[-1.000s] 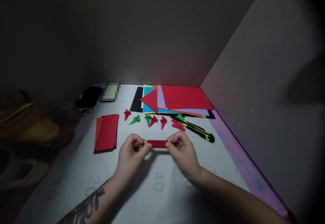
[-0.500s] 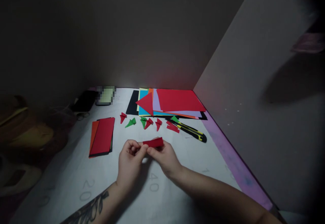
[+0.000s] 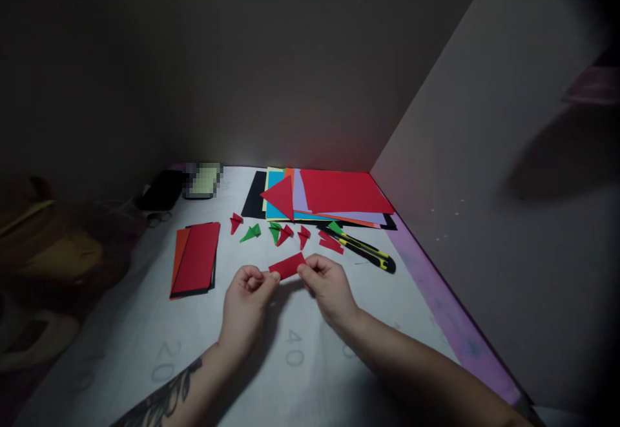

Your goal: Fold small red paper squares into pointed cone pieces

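A small red paper strip (image 3: 287, 267) is stretched between my two hands, a little above the white sheet. My left hand (image 3: 249, 298) pinches its left end between thumb and finger. At the other end, my right hand (image 3: 329, 288) closes thumb and fingers on the paper. Just beyond the strip lies a row of small folded paper pieces, among them a green one (image 3: 250, 232) and a red one (image 3: 303, 236). Several flat red scraps (image 3: 331, 242) rest beside a black and yellow utility knife (image 3: 368, 252), to the right of that row.
Coloured paper sheets (image 3: 346, 191) are piled against the back wall, a red triangle (image 3: 281, 197) on top. Cut red and orange rectangles (image 3: 196, 259) lie stacked at left. Scissors (image 3: 159, 219) and a dark object (image 3: 163, 190) are farther back. A wall (image 3: 484, 220) rises at right.
The red strip, folded or curled before, now lies flatter and shows more of its face. My right hand has shifted slightly right, widening the distance between my hands.
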`<state>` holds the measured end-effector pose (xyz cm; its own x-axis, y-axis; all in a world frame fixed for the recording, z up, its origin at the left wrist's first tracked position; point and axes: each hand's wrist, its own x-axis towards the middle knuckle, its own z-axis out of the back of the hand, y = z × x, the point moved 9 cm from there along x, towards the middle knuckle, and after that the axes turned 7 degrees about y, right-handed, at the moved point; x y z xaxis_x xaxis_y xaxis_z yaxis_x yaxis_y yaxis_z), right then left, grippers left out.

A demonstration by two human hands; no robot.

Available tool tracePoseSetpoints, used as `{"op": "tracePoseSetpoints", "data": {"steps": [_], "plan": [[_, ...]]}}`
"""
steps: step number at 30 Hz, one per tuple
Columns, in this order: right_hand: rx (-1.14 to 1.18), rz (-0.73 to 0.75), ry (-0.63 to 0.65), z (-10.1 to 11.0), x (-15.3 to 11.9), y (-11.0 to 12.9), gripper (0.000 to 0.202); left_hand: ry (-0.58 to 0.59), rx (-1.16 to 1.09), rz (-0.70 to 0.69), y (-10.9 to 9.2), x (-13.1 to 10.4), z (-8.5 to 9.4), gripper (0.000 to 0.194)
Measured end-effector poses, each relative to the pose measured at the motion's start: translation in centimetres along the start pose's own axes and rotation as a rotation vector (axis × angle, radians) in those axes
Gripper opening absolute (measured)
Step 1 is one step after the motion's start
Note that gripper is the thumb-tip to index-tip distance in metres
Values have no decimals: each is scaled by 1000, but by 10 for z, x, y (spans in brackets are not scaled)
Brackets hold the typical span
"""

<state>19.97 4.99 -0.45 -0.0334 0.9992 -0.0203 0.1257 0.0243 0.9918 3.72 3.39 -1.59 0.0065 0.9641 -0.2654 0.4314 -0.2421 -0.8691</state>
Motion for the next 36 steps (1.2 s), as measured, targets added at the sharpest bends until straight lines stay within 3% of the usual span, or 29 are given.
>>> {"op": "tracePoseSetpoints", "data": {"steps": [7,14,19,31,36], "plan": [[-183,-35,89,-7,-2,3,28,7,118,-50,-9,6,7,36],[-366,66,148,-12,-5,14,25,228,274,60,2,6,-15,55],[-413,74,181,-13,-6,16,25,238,398,55,1,7,-13,50],[-270,5,62,11,3,12,25,169,297,21,-11,15,1,52],[-298,34,110,6,1,14,25,227,279,4,-8,15,-9,61]]}}
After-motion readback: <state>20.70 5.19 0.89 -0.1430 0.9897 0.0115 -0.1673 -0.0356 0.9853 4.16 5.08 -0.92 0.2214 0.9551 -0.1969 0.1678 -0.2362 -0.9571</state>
